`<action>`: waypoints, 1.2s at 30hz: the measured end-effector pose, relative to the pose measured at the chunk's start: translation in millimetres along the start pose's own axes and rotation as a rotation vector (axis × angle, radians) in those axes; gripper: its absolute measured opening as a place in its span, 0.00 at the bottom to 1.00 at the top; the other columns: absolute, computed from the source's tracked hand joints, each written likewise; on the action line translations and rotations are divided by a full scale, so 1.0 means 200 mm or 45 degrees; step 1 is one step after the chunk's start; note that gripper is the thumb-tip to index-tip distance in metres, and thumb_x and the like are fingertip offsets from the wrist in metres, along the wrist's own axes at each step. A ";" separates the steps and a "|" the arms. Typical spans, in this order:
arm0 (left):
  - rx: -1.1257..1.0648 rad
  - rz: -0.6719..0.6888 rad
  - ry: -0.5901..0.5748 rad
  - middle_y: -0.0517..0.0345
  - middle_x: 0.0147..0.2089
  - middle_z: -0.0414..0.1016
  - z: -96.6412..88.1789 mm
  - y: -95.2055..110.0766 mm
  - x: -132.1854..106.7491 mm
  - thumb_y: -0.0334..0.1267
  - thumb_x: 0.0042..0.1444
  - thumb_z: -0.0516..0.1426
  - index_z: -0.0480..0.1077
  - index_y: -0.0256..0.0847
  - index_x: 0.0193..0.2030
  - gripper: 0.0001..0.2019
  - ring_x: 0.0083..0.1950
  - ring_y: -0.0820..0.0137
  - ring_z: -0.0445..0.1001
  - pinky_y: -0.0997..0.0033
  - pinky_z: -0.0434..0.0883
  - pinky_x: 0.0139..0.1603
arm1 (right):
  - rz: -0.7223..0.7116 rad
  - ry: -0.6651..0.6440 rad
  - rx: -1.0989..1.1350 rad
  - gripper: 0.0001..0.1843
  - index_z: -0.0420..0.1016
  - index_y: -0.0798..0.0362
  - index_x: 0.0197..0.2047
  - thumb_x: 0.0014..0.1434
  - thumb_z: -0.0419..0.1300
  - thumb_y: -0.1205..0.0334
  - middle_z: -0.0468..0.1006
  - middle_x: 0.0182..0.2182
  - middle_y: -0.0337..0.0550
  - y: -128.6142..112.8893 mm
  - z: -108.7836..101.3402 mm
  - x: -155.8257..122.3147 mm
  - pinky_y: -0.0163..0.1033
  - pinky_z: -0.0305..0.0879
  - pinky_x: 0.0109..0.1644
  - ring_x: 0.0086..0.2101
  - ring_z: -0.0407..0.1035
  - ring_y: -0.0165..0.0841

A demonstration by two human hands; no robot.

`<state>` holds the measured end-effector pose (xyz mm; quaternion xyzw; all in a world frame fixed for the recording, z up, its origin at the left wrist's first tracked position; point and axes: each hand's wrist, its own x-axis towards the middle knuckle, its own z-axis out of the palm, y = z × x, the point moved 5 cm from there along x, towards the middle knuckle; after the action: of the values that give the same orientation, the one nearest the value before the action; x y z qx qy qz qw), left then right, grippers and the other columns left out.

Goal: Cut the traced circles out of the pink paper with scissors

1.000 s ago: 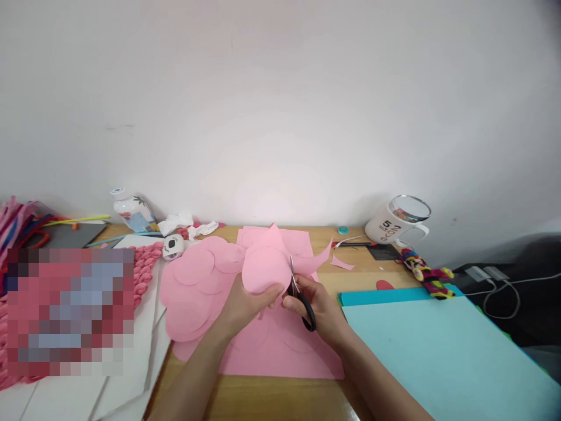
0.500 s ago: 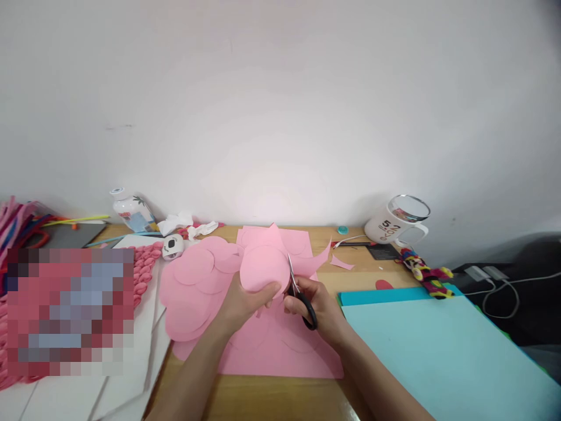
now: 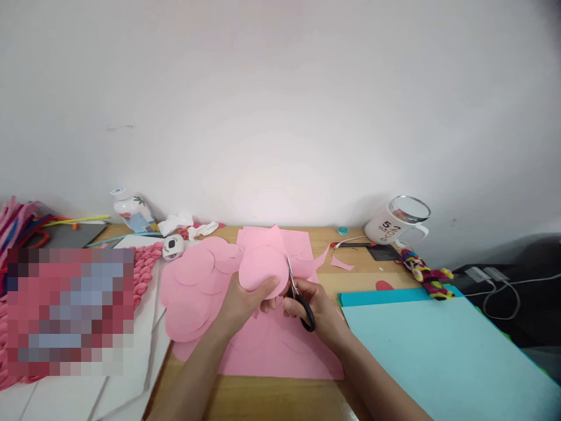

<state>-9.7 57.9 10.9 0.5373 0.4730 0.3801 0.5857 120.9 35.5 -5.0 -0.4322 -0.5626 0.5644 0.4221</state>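
Note:
My left hand (image 3: 249,301) pinches a piece of pink paper (image 3: 263,270) with a rounded outline, thumb on top and fingers beneath. Black-handled scissors (image 3: 305,310) are in my right hand (image 3: 318,304), their blades at the right edge of the rounded part. A curling strip of the same paper (image 3: 313,264) hangs off to the right of the blades. Under both hands lies a larger pink sheet (image 3: 280,362) with faint drawn curves. Several pink paper circles (image 3: 193,304) overlap in a pile to the left of my left hand.
Light blue sheets (image 3: 433,345) lie at the right, with a small colourful figure (image 3: 425,275) on their far edge. A white mug (image 3: 398,221) and a white bottle (image 3: 134,210) stand by the wall. A pink scrap (image 3: 342,263) lies right of centre. White papers (image 3: 127,386) cover the left.
Both hands, the paper and the scissors have shifted very slightly to the left. The hanging strip has moved a little, and the grip of each hand is the same.

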 end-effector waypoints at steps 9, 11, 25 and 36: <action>0.079 0.004 -0.007 0.63 0.13 0.63 -0.01 -0.02 0.00 0.39 0.47 0.59 0.66 0.35 0.19 0.12 0.15 0.78 0.60 0.79 0.58 0.14 | -0.064 -0.020 0.074 0.18 0.65 0.55 0.26 0.45 0.65 0.50 0.61 0.21 0.34 -0.01 -0.01 0.01 0.32 0.51 0.26 0.24 0.53 0.27; 0.078 0.019 -0.002 0.64 0.13 0.63 -0.02 -0.03 0.00 0.39 0.47 0.58 0.67 0.35 0.20 0.11 0.15 0.78 0.60 0.79 0.58 0.14 | -0.066 -0.019 0.085 0.18 0.64 0.55 0.26 0.45 0.65 0.51 0.59 0.20 0.33 -0.01 -0.01 0.01 0.31 0.49 0.25 0.23 0.51 0.26; 0.034 -0.060 0.097 0.63 0.14 0.63 -0.04 0.00 0.00 0.43 0.43 0.61 0.68 0.34 0.21 0.12 0.15 0.77 0.59 0.77 0.58 0.13 | -0.020 -0.023 0.097 0.18 0.64 0.54 0.24 0.44 0.65 0.51 0.59 0.20 0.33 0.01 0.00 0.01 0.31 0.47 0.23 0.21 0.49 0.25; -0.042 -0.024 0.246 0.61 0.17 0.65 -0.06 -0.01 0.01 0.46 0.41 0.61 0.70 0.33 0.22 0.15 0.18 0.77 0.60 0.78 0.59 0.14 | 0.005 -0.011 0.044 0.15 0.63 0.53 0.24 0.46 0.63 0.53 0.55 0.19 0.32 0.03 -0.01 0.01 0.32 0.44 0.22 0.21 0.47 0.25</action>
<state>-21.7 62.8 8.2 0.4839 0.5260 0.4325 0.5497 121.7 37.2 -10.5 -0.4235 -0.5539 0.5767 0.4257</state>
